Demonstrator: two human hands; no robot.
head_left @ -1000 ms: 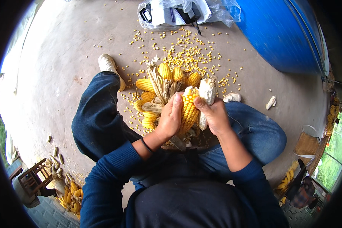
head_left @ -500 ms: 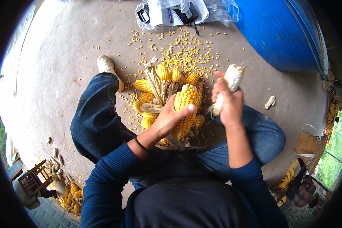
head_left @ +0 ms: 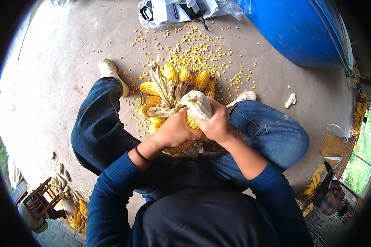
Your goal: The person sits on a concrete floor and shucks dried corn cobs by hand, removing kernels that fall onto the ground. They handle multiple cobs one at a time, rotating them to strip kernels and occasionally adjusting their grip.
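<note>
My left hand (head_left: 178,131) is closed around a yellow corn ear (head_left: 191,122), most of which the two hands hide. In my right hand (head_left: 218,122) is a bare white corn cob (head_left: 197,103), gripped with its rough end pointing up and away from me. The cob lies over the corn ear, and the hands meet there. Just beyond them, between my legs, sits a pile of yellow corn ears (head_left: 170,73) with dry husks (head_left: 165,88) among them. Loose corn kernels (head_left: 198,51) lie scattered on the floor past the pile.
A clear plastic bag with papers and dark devices (head_left: 181,10) lies at the far side. A large blue container (head_left: 301,33) stands far right. A cob piece (head_left: 290,100) rests right of my knee. More corn (head_left: 79,214) and a small wooden stool (head_left: 39,200) are at lower left.
My right hand has swung left and down, bringing the bare cob onto the corn ear in my left hand. More kernels lie on the floor right of the pile.
</note>
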